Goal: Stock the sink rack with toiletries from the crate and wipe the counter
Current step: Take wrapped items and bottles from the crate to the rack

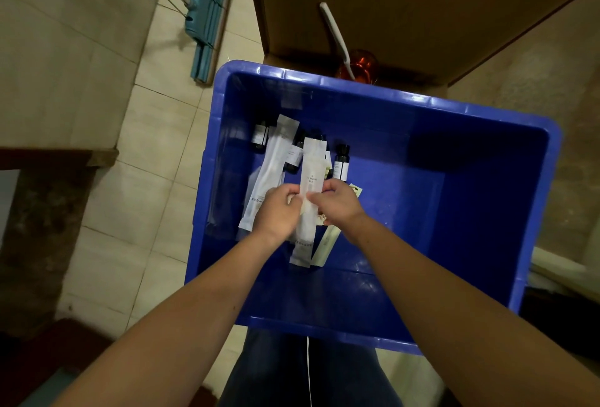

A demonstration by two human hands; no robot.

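A big blue plastic crate (487, 153) stands on the tiled floor in front of me. Both my hands reach into its left half. My left hand (279, 211) and my right hand (337, 203) both pinch one long white sachet (311, 166) that stands lengthwise between them. My left hand also has a second white sachet (272, 159) against it. Small dark bottles (341, 163) with white labels lie behind the sachets on the crate floor. A pale yellowish packet (328, 241) lies under my right wrist.
A teal flat mop (207, 23) leans on the tiled floor at the upper left. Behind the crate stands a brown cabinet (406, 0), with a white-handled brush in an orange holder (357, 65) at its foot. The crate's right half is bare.
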